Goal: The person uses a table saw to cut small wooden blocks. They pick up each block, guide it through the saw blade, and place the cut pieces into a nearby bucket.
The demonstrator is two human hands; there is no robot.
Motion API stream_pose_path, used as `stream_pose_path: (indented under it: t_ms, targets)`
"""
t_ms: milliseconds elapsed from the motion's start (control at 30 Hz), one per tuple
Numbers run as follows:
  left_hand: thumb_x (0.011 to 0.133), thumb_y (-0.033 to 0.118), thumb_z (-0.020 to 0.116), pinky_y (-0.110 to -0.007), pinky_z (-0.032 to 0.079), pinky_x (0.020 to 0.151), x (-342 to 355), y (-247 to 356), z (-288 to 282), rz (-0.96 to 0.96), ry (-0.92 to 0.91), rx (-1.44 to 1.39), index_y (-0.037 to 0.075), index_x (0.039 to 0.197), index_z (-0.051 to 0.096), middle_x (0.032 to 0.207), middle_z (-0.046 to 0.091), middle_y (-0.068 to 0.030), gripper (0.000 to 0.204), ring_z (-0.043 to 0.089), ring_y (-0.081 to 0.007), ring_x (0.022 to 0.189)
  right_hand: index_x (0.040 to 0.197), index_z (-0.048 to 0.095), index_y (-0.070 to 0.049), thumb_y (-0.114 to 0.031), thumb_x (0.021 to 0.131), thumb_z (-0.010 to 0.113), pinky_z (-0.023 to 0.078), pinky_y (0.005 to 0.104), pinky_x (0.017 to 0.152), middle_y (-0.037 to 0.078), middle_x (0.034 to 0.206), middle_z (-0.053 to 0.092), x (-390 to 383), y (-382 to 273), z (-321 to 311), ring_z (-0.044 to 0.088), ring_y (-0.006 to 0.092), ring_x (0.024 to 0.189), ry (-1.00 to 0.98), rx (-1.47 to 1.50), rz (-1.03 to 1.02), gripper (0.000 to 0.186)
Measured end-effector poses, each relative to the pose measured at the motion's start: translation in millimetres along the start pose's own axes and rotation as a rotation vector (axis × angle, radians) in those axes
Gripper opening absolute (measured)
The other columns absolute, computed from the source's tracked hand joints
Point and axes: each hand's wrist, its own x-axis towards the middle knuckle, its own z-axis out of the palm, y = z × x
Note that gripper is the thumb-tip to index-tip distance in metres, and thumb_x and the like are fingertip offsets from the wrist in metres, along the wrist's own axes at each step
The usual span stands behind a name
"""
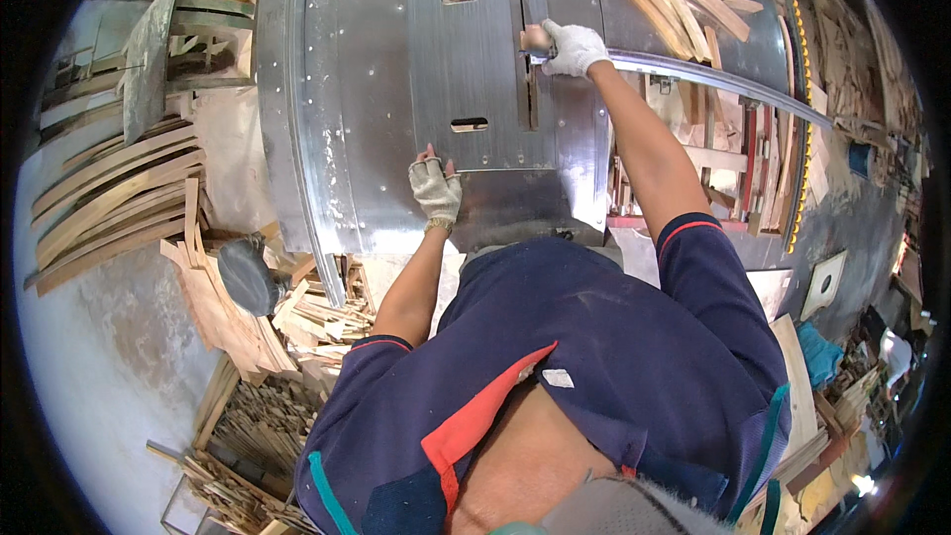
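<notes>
In front of me is a flat metal machine table [381,89] with an inset plate [475,59]. A long narrow slot [528,89] runs along the plate's right side, and two oval holes are cut in it. My right hand [575,50], in a whitish work glove, is closed beside the slot's middle. A small blurred tan shape [537,38] shows at its fingers; I cannot tell whether it is wood or bare fingertips. My left hand [436,188], in a fingertipless glove, rests near the plate's lower left corner. Its fingers are apart and hold nothing.
Several wood strips [684,10] lie on the table's far right. A metal rail [723,82] extends right from near my right hand; another rail [302,99] borders the table's left. Curved wood pieces [119,198] are stacked at left, with offcuts [317,317] heaped beside me.
</notes>
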Motion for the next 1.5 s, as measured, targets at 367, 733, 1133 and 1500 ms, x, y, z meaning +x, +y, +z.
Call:
stream_pose_path:
  t_ms: [367,733,1133,1500]
  targets:
    - [0.096,0.023,0.073,-0.056,0.047,0.108,3,-10,2,0.074,0.053,-0.033,0.001,0.151,0.057,0.130,0.063,-0.0239,0.061,0.059,-0.0438,0.123,0.137,0.056,-0.014,-0.048,0.070,0.089,0.059,0.0537,0.089,0.021,0.107,0.077,-77,-27,34,0.074,0.0433,0.103,-0.022,0.077,0.003,0.082]
    - [0.106,0.029,0.067,-0.043,0.053,0.095,1,-16,-10,-0.304,0.043,-0.508,-0.003,0.146,0.057,0.128,0.062,-0.0195,0.052,0.064,-0.0315,0.108,0.129,0.064,-0.007,-0.035,0.072,0.086,0.057,0.0487,0.093,0.026,0.108,0.075,-214,-55,119,0.073,0.0392,0.106,0.078,0.177,-0.172,0.068]
    - [0.106,0.028,0.069,-0.039,0.051,0.101,-45,-10,-11,-0.305,-0.024,-0.657,-0.001,0.150,0.056,0.127,0.060,-0.0156,0.054,0.062,-0.0267,0.115,0.096,0.080,-0.007,-0.044,0.089,0.073,0.056,0.0513,0.079,0.021,0.092,0.077,-242,-70,143,0.074,0.0419,0.090,-0.176,0.367,-0.215,0.038]
    - [0.106,0.024,0.068,-0.033,0.050,0.094,-79,5,-23,-0.336,-0.022,-0.782,-0.001,0.146,0.059,0.117,0.065,-0.0101,0.047,0.062,-0.0187,0.106,0.099,0.077,-0.002,-0.035,0.098,0.064,0.056,0.0397,0.080,0.014,0.086,0.076,-265,-40,34,0.071,0.0208,0.081,0.148,0.667,-0.123,0.036]
